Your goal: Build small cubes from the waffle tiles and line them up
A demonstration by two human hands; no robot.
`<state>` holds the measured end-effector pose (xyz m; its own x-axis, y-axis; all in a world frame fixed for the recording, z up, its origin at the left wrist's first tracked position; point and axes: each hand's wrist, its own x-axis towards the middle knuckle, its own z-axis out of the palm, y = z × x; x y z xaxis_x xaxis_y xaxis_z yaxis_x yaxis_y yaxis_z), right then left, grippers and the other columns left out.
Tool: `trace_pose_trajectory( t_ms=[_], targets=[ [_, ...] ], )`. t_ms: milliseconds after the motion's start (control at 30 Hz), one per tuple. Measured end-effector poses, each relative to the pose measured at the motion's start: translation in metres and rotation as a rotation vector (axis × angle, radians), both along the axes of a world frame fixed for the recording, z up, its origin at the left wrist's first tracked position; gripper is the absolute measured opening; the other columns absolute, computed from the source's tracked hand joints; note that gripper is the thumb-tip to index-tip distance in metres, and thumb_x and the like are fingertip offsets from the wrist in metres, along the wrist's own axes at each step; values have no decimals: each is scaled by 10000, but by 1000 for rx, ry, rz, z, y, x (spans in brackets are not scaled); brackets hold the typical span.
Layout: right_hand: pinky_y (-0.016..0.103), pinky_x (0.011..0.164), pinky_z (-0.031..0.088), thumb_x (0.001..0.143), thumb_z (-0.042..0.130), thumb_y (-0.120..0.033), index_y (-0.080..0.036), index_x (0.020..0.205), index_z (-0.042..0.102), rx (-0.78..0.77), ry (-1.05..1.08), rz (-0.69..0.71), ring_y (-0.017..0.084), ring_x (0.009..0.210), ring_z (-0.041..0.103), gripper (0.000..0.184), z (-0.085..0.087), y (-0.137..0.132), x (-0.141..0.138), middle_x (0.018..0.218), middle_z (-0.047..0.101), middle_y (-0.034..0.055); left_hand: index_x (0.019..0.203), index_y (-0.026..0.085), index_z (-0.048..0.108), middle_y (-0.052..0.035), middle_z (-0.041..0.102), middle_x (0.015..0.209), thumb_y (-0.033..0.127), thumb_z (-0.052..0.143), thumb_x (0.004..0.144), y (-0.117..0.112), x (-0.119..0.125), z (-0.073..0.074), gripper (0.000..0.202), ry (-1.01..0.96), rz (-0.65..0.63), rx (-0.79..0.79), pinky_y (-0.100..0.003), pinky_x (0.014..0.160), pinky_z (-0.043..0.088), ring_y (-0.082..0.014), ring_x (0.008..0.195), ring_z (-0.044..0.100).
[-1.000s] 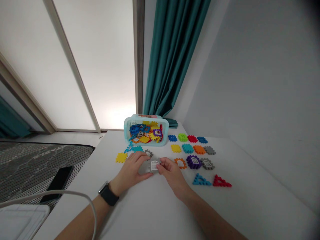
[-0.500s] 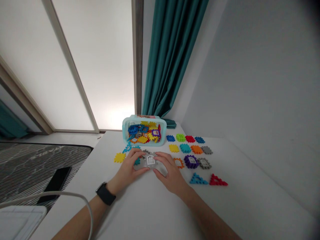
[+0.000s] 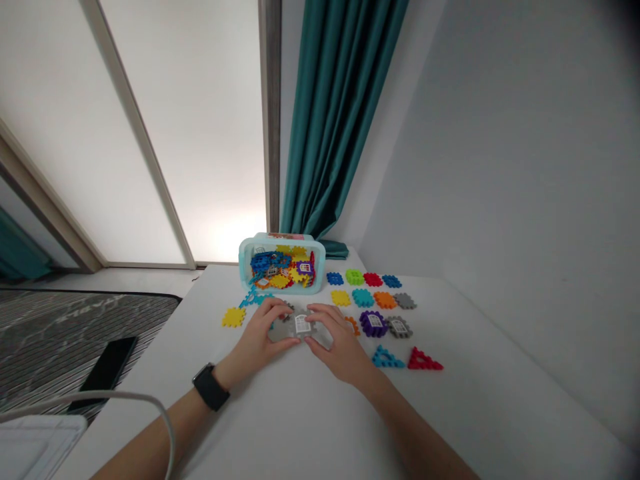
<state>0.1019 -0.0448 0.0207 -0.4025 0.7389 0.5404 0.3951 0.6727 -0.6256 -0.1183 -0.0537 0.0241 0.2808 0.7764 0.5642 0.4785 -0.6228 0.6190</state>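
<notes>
Between my hands is a grey building tile (image 3: 302, 324) with a white window on its face. My left hand (image 3: 263, 333) grips its left side, thumb at the near edge and fingers at the far edge. On the opposite side my right hand (image 3: 334, 337) pinches it the same way. Just behind the tile, grey and teal pieces are partly hidden by my fingers. An orange window tile (image 3: 353, 325) peeks out beyond my right hand. Left of my left hand lies a yellow tile (image 3: 233, 317).
A pale teal tub (image 3: 242, 267) of mixed pieces stands at the back. Rows of coloured tiles lie to the right, with a purple window tile (image 3: 374, 324), a blue triangle (image 3: 388, 357) and a red triangle (image 3: 424, 359). A cable (image 3: 125, 395) arcs across the lower left.
The view has shifted slightly, so the tub and tiles appear a little further left. Both hands keep their grip on the grey tile, which has barely moved.
</notes>
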Motion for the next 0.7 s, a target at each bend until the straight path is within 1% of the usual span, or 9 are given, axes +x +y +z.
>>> trace_pose_trajectory(
  t_ms=[100, 167, 267, 367, 500, 600, 700],
  targets=[
    [473, 1082, 442, 861, 636, -179, -278, 1141, 638, 1, -17, 3, 258, 1249, 557, 297, 1, -1, 10, 1310, 618, 87, 1149, 234, 621, -92, 579, 1161, 399, 754, 850, 3, 7, 1, 366, 7, -38, -18, -426, 953, 516, -255, 1088, 584],
    [480, 1077, 441, 852, 630, -169, -275, 1140, 640, 11, -13, -18, 264, 1241, 562, 307, -1, -3, 18, 1302, 624, 89, 1154, 235, 610, -88, 578, 1155, 392, 758, 846, 5, 14, 0, 376, 12, -63, -35, -417, 942, 516, -254, 1086, 581],
    [492, 1081, 430, 836, 619, -151, -275, 1141, 639, 30, -10, -57, 270, 1250, 556, 330, -1, -6, 31, 1302, 628, 90, 1141, 228, 588, -83, 589, 1140, 368, 766, 837, 8, 28, -3, 379, 28, -86, -39, -406, 917, 517, -251, 1068, 584],
    [498, 1091, 416, 836, 602, -141, -277, 1137, 636, 46, -21, -93, 269, 1265, 545, 332, 0, -8, 45, 1314, 627, 86, 1114, 222, 576, -78, 609, 1122, 347, 774, 826, 12, 45, -4, 370, 50, -81, -18, -400, 899, 512, -251, 1048, 594],
    [519, 1100, 396, 838, 606, -145, -276, 1134, 636, 86, -56, -139, 278, 1254, 554, 325, 1, -8, 71, 1306, 633, 89, 1127, 222, 580, -82, 633, 1129, 365, 784, 816, 18, 69, -2, 398, 96, -100, 12, -404, 902, 506, -264, 1056, 609],
    [524, 1089, 412, 846, 602, -139, -272, 1169, 620, 121, -70, -164, 279, 1245, 562, 349, -1, -8, 95, 1307, 633, 95, 1214, 232, 561, -86, 643, 1157, 359, 782, 823, 24, 86, -2, 467, 134, -140, 17, -418, 921, 499, -270, 1068, 615],
    [533, 1079, 430, 857, 606, -148, -271, 1211, 606, 151, -55, -209, 286, 1253, 557, 375, -3, -7, 121, 1301, 635, 102, 1277, 228, 529, -94, 643, 1179, 347, 754, 846, 33, 103, -5, 500, 134, -152, 12, -421, 926, 501, -267, 1067, 619]
  ],
)
